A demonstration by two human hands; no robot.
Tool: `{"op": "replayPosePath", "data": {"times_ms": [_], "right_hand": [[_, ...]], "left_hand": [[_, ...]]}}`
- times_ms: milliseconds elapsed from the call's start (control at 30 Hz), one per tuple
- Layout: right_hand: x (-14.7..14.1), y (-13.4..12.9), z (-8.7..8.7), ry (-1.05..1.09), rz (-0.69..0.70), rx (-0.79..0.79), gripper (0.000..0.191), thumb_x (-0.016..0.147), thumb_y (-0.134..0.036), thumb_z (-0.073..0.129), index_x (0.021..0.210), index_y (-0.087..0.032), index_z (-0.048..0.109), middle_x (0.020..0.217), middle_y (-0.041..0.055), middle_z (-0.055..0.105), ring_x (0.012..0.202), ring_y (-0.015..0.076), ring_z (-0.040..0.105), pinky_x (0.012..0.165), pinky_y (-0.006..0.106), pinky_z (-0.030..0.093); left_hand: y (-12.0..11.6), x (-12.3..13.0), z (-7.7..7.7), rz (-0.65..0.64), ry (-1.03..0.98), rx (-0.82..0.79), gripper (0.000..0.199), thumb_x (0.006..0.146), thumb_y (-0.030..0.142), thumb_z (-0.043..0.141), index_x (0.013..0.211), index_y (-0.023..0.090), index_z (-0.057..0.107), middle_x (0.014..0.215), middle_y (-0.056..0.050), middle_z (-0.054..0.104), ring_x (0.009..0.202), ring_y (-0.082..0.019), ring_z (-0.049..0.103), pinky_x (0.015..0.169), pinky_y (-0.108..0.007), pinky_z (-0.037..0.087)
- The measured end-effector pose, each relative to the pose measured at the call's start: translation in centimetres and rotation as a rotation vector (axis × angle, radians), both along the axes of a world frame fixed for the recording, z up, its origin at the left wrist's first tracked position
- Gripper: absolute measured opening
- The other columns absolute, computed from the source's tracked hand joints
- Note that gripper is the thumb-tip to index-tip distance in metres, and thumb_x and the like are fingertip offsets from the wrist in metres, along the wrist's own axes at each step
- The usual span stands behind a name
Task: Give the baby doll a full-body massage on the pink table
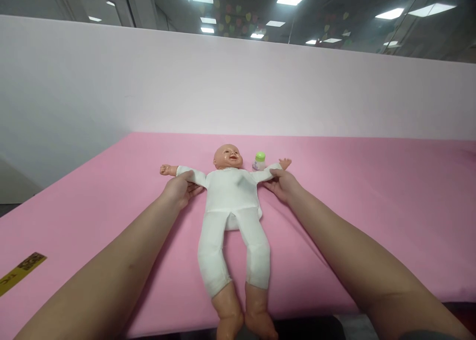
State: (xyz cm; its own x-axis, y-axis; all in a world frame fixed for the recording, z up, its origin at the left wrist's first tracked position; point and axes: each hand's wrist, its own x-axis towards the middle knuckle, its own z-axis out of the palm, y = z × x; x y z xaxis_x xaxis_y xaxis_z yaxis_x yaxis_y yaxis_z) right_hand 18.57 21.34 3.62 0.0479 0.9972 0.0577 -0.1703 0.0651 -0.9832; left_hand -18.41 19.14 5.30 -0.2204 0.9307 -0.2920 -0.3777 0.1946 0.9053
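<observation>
Doll (232,191) is on its back. Your left hand (180,188) and right hand (285,184) each have a sleeved arm (199,179) pinched.

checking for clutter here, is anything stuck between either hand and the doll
Nothing visible does: the left hand and right hand each hold the doll directly, by its sleeves. The green-lidded jar stands near the doll's head, beyond the right hand, not in between.

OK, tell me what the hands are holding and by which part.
A doll, held by both of its white-sleeved arms: the left hand grips the one on the picture's left, the right hand the other.
</observation>
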Motion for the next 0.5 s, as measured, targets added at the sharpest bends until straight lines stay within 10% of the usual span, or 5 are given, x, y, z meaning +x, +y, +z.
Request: {"op": "replayPosePath", "data": {"times_ms": [200, 500], "right_hand": [[1.0, 0.6, -0.4, 0.176, 0.043, -0.118, 0.011, 0.102, -0.033, 0.057, 0.11, -0.025, 0.055, 0.123, 0.013, 0.072, 0.121, 0.029, 0.072, 0.102, 0.062, 0.062], [-0.7, -1.6, 2.1, -0.006, -0.088, 0.069, 0.067, 0.092, -0.03, 0.072, 0.151, -0.035, 0.043, 0.139, 0.0069, 0.067, 0.116, 0.0283, 0.074, 0.096, 0.056, 0.065]], "left_hand": [[0.6, -0.6, 0.4, 0.127, -0.1, -0.054, 0.023, 0.097, 0.025, 0.06, 0.119, 0.022, 0.054, 0.119, -0.018, 0.071, 0.105, -0.032, 0.078, 0.083, -0.049, 0.068], [0.3, -0.6, -0.4, 0.141, 0.37, 0.159, 0.046, 0.1, 0.057, 0.056, 0.128, 0.021, 0.057, 0.132, -0.018, 0.069, 0.108, -0.029, 0.076, 0.086, -0.039, 0.064]]}}
